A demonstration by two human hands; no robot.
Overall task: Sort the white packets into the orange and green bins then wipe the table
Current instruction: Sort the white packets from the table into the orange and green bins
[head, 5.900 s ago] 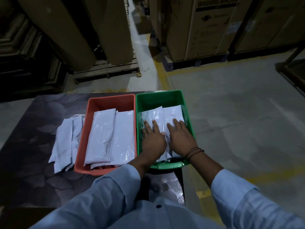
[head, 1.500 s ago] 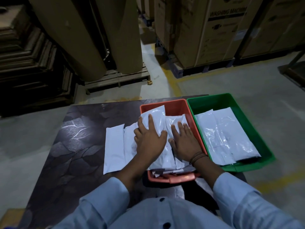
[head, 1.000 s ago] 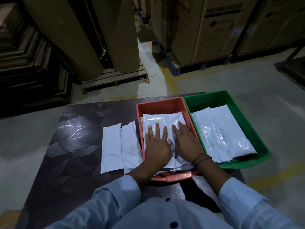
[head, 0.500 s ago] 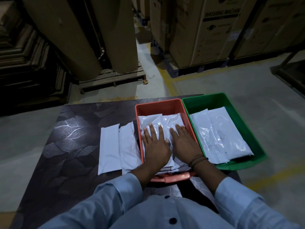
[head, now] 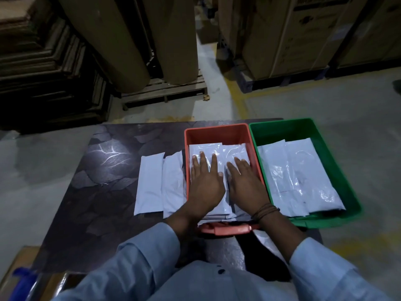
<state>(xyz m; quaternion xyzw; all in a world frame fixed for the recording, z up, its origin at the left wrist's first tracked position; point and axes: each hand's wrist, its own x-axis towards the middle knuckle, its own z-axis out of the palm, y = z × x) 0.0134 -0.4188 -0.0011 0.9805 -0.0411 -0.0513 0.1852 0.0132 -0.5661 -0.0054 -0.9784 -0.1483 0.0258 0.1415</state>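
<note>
As left grip (head: 206, 185) and right grip (head: 247, 185) are pressed flat, uncurled, on packets (head: 219, 149), these are judged light, limp, slick; edge-pinching is advised.

The rectangular orange plastic bin (head: 217, 135) and the rectangular green plastic bin (head: 282, 131) looked smooth and matt. The white plastic packets (head: 299, 170) inside them were glossy and crinkled; the dark leaf-patterned tabletop (head: 108, 170) shone with a polished sheen.

Two big brown rolls (head: 112, 44) stood on a wooden pallet (head: 169, 92); cardboard boxes (head: 293, 40) stood to their right, behind a yellow floor line (head: 236, 94).
</note>
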